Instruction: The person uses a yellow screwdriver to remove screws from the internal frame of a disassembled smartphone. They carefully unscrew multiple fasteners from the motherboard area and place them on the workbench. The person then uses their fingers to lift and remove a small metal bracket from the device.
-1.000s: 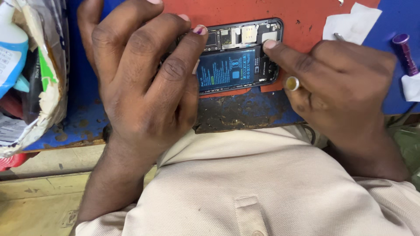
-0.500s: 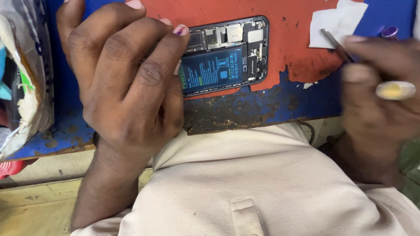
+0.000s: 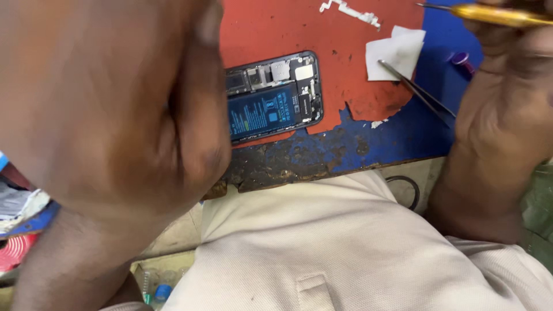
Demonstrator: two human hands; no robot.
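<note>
Red mat, opened phone [image 3: 273, 98] lying mid-frame.
Left hand [image 3: 109, 109], blurred, grip unclear, covers its end; right hand [image 3: 501, 115] pinches tweezers [image 3: 417, 92] upper right.

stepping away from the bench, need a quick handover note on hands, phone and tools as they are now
Left hand: raised close to the camera, blurred, covering the left end of the opened phone; grip unclear.
Right hand: off the phone, holding tweezers, tips over the white paper scrap.
Phone: back off, battery and board exposed, lying on the worn red mat.
Left: phone not closed.
</note>
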